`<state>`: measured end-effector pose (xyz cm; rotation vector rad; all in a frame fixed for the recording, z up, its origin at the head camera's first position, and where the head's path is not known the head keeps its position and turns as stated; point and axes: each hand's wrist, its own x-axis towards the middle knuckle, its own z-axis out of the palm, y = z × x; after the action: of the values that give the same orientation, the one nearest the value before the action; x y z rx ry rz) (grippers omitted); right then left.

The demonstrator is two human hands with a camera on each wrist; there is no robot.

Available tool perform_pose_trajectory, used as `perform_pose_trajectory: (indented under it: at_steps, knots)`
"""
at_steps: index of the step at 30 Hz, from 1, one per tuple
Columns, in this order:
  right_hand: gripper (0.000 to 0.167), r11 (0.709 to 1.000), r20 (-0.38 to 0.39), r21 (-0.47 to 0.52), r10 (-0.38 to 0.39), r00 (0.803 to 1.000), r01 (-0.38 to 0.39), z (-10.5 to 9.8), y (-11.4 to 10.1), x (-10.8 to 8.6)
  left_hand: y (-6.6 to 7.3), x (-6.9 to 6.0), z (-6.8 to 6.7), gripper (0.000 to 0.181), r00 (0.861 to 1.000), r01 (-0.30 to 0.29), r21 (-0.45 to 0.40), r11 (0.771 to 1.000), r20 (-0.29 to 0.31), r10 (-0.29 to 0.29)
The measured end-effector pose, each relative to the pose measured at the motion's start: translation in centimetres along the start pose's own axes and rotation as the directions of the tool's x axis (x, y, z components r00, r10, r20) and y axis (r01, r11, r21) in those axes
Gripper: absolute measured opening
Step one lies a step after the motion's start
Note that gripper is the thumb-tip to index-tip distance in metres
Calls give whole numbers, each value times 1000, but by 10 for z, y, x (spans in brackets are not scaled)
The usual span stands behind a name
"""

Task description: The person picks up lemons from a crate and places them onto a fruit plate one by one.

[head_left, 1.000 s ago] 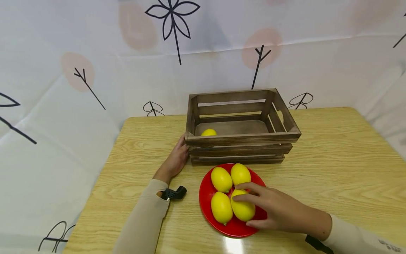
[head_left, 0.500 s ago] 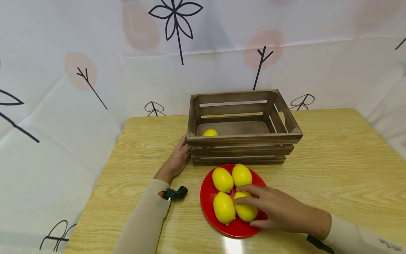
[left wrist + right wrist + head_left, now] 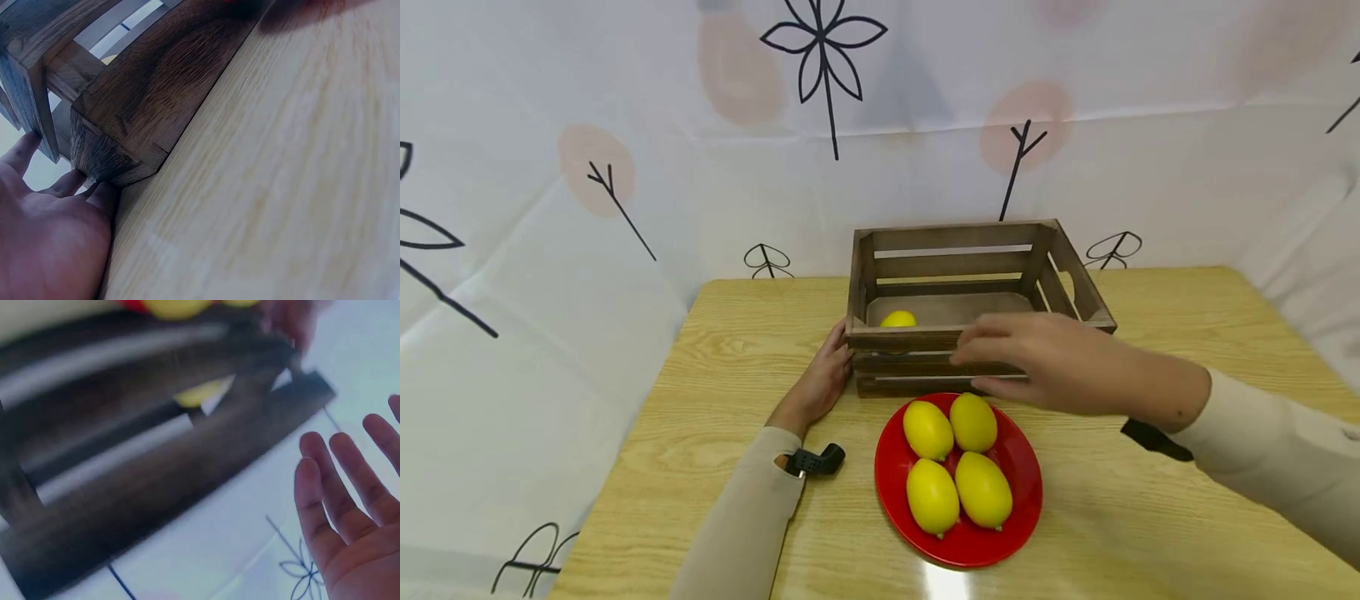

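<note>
A brown slatted wooden crate (image 3: 902, 364) stands toward the back of the table, with one yellow lemon (image 3: 898, 319) inside near its left end. Against the crate's left side rests my left hand (image 3: 818, 382); the left wrist view shows its fingers (image 3: 25, 150) touching the slats. In front of the crate lies a red plate (image 3: 1028, 483) bearing several lemons (image 3: 983, 490). My right hand (image 3: 1045, 362) hovers between plate and crate, covering part of the crate's front. Nothing is in its grasp, and the right wrist view shows its fingers (image 3: 350, 494) extended and spread.
The wood-grain table (image 3: 1187, 392) runs out to both sides of the crate and plate. A white cloth (image 3: 715, 192) with plant drawings hangs behind it. Each wrist carries a black strap-like device (image 3: 816, 460).
My right hand has let go of the near right lemon, which stays on the plate, and moved away toward the crate. My left hand remains at the crate's left side.
</note>
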<state>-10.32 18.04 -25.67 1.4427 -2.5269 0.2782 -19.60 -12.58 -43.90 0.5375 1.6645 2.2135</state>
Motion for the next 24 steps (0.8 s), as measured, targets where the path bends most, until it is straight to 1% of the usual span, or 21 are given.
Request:
perform_pose_trajectory:
  at_steps: [2, 5, 7, 8, 10, 12, 14, 17, 21, 24]
  knots:
    - [28, 1000, 12, 9, 29, 1000, -29, -9, 9, 17, -1, 0, -2, 61, 1000, 1, 2, 1000, 2, -1]
    - [27, 994, 88, 36, 101, 991, -105, -18, 24, 44, -2, 0, -3, 61, 1000, 2, 9, 1000, -2, -2]
    - [28, 986, 163, 37, 157, 974, -165, -19, 34, 61, -2, 0, -3, 60, 1000, 3, 12, 1000, -6, -3]
    - [29, 983, 201, 32, 169, 965, -179, -19, 40, 70, -2, 0, -3, 60, 1000, 4, 15, 1000, -9, -3]
    - [31, 980, 286, 40, 175, 942, -195, -15, 51, 87, -3, 1, -2, 60, 1000, 0, 16, 1000, -10, 0]
    - [34, 979, 372, 60, 159, 914, -195, -9, 62, 103, -3, 1, -3, 61, 1000, -1, 13, 1000, -12, 2]
    - [35, 977, 457, 91, 133, 879, -195, -2, 72, 117, -2, 1, -3, 62, 1000, 0, 9, 1000, -12, 0]
    - [39, 969, 569, 109, 122, 813, -221, 7, 82, 135, -2, 1, -2, 65, 1000, 11, 0, 1000, -14, -11]
    - [43, 954, 687, 94, 145, 712, -284, 16, 89, 152, -1, 1, -1, 66, 999, 24, -3, 1000, -26, -24]
    - [48, 930, 765, 99, 157, 625, -355, 24, 92, 162, -1, 2, -2, 68, 999, 19, -3, 1000, -25, -19]
